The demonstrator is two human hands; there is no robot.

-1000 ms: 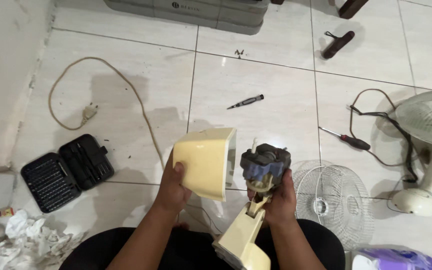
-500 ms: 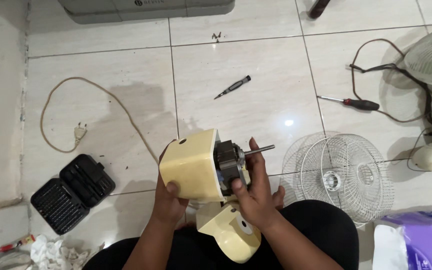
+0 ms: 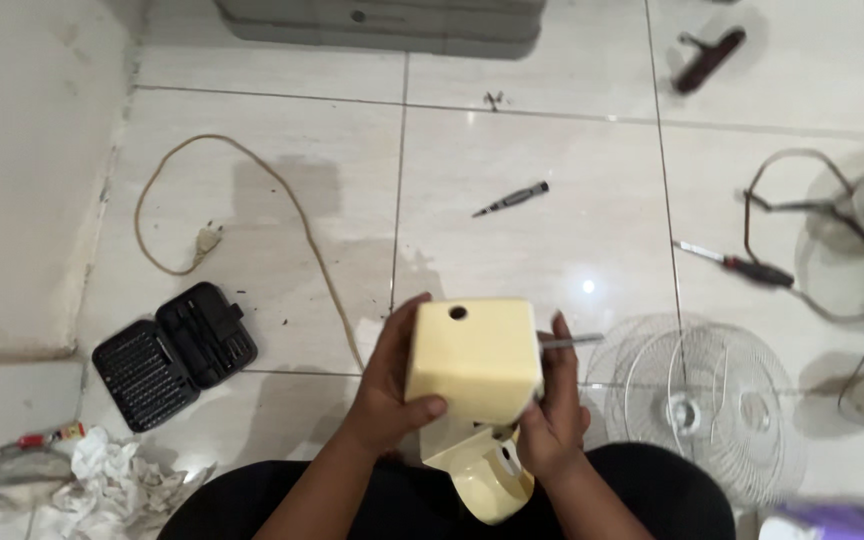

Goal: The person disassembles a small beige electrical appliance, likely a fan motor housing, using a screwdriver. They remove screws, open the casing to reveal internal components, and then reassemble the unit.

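**Fan motor housing gripped over tiled floor**

Head view: pale glossy floor tiles (image 3: 512, 210), white wall at left, grey case (image 3: 382, 25) along the top edge. Above the lap, held over the floor: cream housing (image 3: 472, 350), boxy, with a round hole near its top edge and a metal shaft (image 3: 572, 341) jutting right. Left hand (image 3: 387, 385) clamped on the housing's left side, thumb across the front. Right hand (image 3: 552, 420) closed on its right side, beside the shaft. Likely rigid plastic, smooth, somewhat heavy from the motor inside; best taken by the flat sides, clear of the shaft. Below, cream stand (image 3: 482, 475). Strewn about: open bit set (image 3: 174, 355), plug cord (image 3: 212, 200), small screwdriver (image 3: 512, 199), red-handled screwdriver (image 3: 737, 265), wire grille (image 3: 697, 395), crumpled paper (image 3: 112, 485).
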